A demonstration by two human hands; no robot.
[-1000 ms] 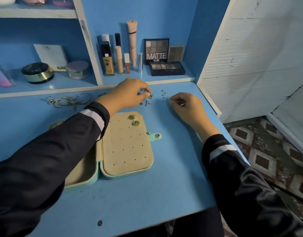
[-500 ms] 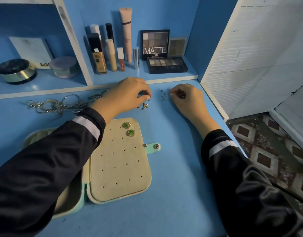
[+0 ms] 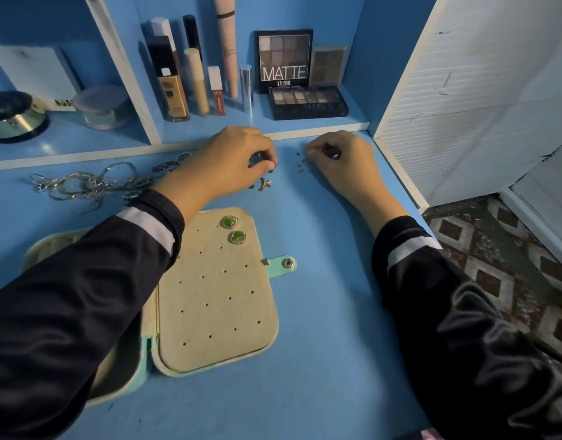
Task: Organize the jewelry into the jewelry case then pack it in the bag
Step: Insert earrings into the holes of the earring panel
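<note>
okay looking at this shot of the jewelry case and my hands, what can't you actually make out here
Head view only:
- Left half of the jewelry case: covered by the left sleeve.
- What the left hand pinches: hidden under its fingers.
- What the right hand holds: too small, partly covered.
- Loose small pieces between the hands: too tiny to identify.
- The bag: not in view.

Your desk (image 3: 321,312) is plain blue. The open jewelry case (image 3: 216,296) shows a beige lining dotted with small dark holes, a mint green shell and a mint snap tab (image 3: 281,265). Two green, gold-rimmed earrings (image 3: 234,230) sit near its far edge. Your sleeves (image 3: 83,296) are glossy black, one white band each. The floor tiles (image 3: 495,265) carry brown diamonds on cream.
</note>
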